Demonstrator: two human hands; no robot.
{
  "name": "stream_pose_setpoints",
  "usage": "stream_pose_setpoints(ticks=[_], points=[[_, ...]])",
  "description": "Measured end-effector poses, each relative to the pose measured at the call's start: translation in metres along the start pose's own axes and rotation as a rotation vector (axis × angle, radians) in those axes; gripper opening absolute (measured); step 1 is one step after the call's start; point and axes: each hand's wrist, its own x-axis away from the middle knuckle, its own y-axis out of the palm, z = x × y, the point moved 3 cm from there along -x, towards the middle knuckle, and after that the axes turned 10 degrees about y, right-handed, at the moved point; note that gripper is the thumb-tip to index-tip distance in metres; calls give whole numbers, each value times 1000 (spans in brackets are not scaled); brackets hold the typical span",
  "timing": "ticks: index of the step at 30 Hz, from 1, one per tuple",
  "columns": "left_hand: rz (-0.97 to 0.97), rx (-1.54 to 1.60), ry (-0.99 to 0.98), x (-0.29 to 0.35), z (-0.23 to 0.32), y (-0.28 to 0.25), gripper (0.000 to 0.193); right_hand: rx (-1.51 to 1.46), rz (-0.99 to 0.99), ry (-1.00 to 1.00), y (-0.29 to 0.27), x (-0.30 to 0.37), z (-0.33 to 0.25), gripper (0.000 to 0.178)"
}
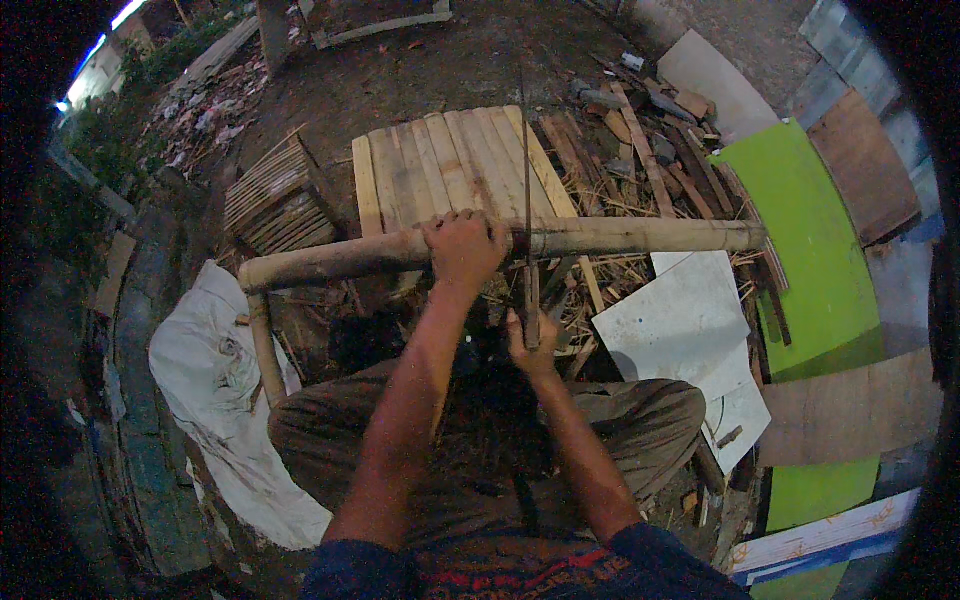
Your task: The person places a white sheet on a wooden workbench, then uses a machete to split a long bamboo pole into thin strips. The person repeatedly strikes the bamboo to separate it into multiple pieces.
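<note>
A thick bamboo pole [640, 236] lies crosswise in front of me. My left hand [467, 252] is closed over its top near the middle. Just right of that, a hand saw [531, 290] stands nearly edge-on, its long thin blade crossing the pole and pointing away from me. Low on its wooden handle, my right hand [533, 345] is wrapped round it, on the near side of the pole. How deep the blade sits in the bamboo, I cannot tell. At the left end, the pole meets a thinner bamboo leg [265, 345] that slopes down toward my knee.
Beyond the pole stands a slatted wooden panel [440, 165], with a slatted crate [280, 195] to its left. A white sack [215, 390] lies by my left knee. On the right are scrap wood [650, 150], a white board [680, 330] and a green sheet [810, 250].
</note>
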Motion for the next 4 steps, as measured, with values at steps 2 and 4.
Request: stream_pose_setpoints(ticks=[2,4], points=[[-48,18,-17,-2,-3,-2,44,18,-80,93,-1,4,17,16],[-77,28,-24,-2,-4,0,44,-8,-67,133,1,5,24,32]])
